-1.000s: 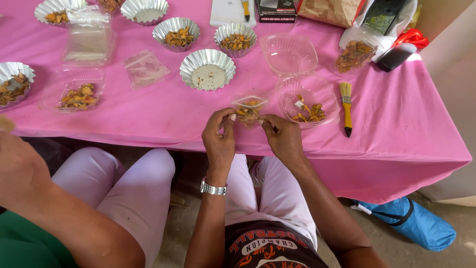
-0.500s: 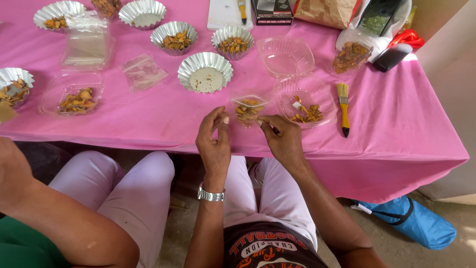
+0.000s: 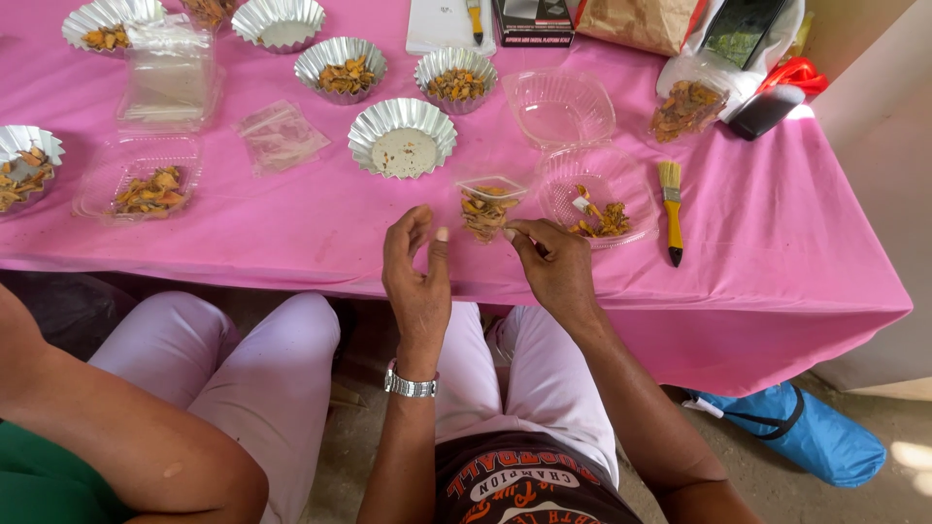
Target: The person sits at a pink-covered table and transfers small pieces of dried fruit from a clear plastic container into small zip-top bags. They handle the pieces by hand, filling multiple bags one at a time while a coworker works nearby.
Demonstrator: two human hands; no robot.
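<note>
A small clear plastic bag (image 3: 484, 208) filled with orange-brown dried pieces stands at the near edge of the pink tablecloth (image 3: 777, 243). My right hand (image 3: 555, 264) pinches its lower right corner between thumb and fingers. My left hand (image 3: 417, 275) is raised just left of the bag, fingers loosely apart, holding nothing and not touching it. A steel watch (image 3: 409, 385) is on my left wrist. Just right of the bag sits a clear plastic tub (image 3: 604, 190) with a few of the same dried pieces.
Several fluted foil tins (image 3: 401, 137) and clear tubs (image 3: 146, 176), some with dried pieces, cover the table. A yellow-handled brush (image 3: 671, 208) lies at the right. Another person's arm (image 3: 126, 437) and lap are at my left. A blue bag (image 3: 801, 432) lies on the floor.
My left hand has let go of the bag and drawn slightly left, fingers apart. My right hand still holds the bag.
</note>
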